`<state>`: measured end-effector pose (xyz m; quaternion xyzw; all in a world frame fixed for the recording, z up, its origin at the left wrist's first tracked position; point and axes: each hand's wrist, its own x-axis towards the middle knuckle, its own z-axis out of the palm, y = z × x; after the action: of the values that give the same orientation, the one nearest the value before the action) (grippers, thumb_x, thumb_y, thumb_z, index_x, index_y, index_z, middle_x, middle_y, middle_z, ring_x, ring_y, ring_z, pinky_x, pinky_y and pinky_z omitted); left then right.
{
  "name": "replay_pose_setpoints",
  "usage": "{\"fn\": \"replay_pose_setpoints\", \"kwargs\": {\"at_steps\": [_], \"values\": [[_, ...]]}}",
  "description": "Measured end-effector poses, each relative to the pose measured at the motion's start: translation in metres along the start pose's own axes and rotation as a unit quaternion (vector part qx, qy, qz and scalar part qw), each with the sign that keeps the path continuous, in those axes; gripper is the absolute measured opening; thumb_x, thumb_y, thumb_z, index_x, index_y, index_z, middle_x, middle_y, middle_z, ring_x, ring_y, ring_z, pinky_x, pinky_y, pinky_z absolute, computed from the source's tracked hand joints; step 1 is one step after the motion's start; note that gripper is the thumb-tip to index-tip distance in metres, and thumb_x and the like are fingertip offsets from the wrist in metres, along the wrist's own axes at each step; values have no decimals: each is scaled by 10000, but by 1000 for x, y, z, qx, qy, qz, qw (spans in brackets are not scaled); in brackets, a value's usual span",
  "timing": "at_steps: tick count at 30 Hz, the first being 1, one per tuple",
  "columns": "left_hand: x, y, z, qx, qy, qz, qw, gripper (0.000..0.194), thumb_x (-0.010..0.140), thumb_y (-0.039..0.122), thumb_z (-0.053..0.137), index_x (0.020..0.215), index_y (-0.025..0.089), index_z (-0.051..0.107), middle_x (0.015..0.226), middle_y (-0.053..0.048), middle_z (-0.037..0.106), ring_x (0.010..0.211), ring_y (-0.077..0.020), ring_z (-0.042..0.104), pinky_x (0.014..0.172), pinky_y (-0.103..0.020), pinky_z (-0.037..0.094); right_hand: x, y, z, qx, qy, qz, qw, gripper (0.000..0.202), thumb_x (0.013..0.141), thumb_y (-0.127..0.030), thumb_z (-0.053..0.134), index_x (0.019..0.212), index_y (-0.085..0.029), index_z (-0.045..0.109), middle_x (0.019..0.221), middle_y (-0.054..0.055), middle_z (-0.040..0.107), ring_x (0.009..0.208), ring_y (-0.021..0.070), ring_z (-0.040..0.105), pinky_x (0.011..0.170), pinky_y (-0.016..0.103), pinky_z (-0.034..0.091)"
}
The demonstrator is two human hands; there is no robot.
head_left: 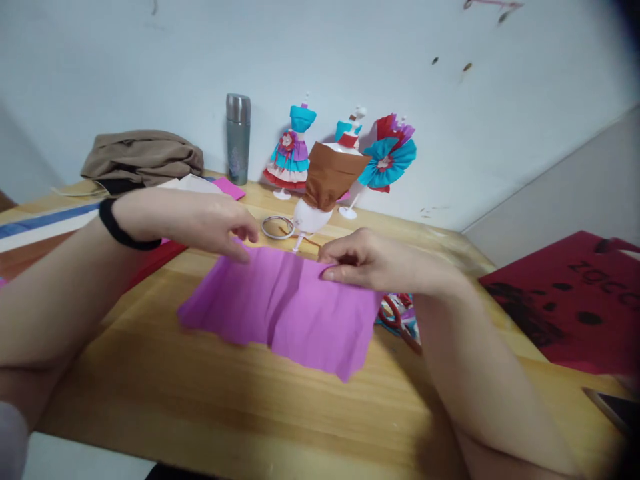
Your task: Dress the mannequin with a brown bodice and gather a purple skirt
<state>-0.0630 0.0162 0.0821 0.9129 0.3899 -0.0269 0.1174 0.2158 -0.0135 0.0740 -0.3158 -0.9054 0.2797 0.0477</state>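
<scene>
Now both hands pinch the purple paper's [285,303] far edge — left hand [210,223], right hand [365,263] — flat on the table [200,393], mannequin [325,183] behind.

A steel flask [238,138] is seen at eleven o'clock by the wall, a brown cloth heap [143,157] at ten. Paper-dressed doll stands [293,147] are lined up at twelve, with a metal ring [277,227] just before them. A red bag [575,300] is noted at three, on the wooden table [210,393].
</scene>
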Motion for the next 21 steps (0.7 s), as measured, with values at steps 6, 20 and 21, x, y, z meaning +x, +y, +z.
{"fn": "replay_pose_setpoints", "kwargs": {"at_steps": [6, 20, 21], "values": [[-3, 59, 17, -129, -48, 108, 985, 191, 798, 300, 676, 979, 238, 692, 899, 14, 698, 793, -126, 593, 644, -198, 396, 8, -23, 25, -23, -22, -73, 997, 186, 918, -202, 520, 761, -167, 613, 676, 1, 590, 616, 111, 490, 592, 242, 332], [11, 53, 22, -224, 16, 146, 963, 184, 803, 307, 658, 688, 176, 597, 668, 21, 572, 674, -115, 501, 606, -221, 364, -7, -24, 11, -31, 40, -65, 997, 250, 918, -259, 510, 677, -196, 492, 560, -51, 402, 517, 99, 374, 536, 250, 281], [11, 53, 25, -233, 25, 141, 962, 192, 795, 329, 676, 710, 176, 598, 693, 18, 576, 698, -119, 504, 612, -221, 366, -7, -25, 12, -23, 29, -72, 997, 234, 918, -246, 511, 691, -192, 515, 564, -50, 416, 516, 97, 379, 539, 249, 285]]}}
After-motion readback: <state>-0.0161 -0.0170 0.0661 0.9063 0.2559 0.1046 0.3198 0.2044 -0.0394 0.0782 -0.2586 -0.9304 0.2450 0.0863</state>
